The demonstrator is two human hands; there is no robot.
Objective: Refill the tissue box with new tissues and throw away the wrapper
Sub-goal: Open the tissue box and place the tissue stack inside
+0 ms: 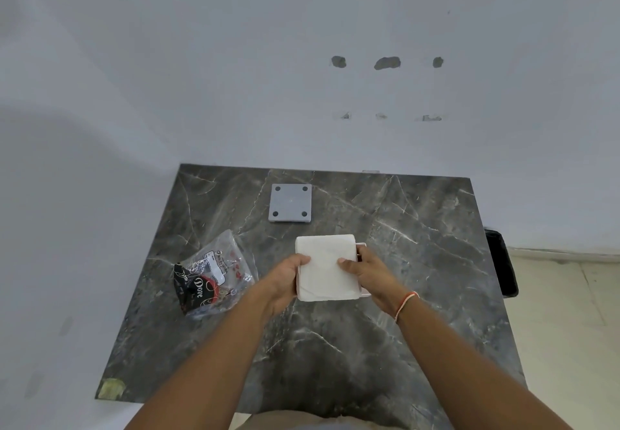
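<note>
A white stack of tissues (327, 267) sits in a pale pink tissue box (361, 247), of which only thin edges show at the right and left sides. My left hand (285, 278) grips the stack's left side, thumb on top. My right hand (364, 273) holds the right side, thumb pressing on the tissues. A crumpled clear plastic wrapper (214, 275) with black and red print lies on the table to the left. A grey square box lid (290, 202) with four dark round feet lies behind the stack.
The dark marble table (419, 262) stands against a white wall. A black bin (503, 262) sits on the floor off the table's right edge. A yellowish patch (112, 388) marks the table's near left corner.
</note>
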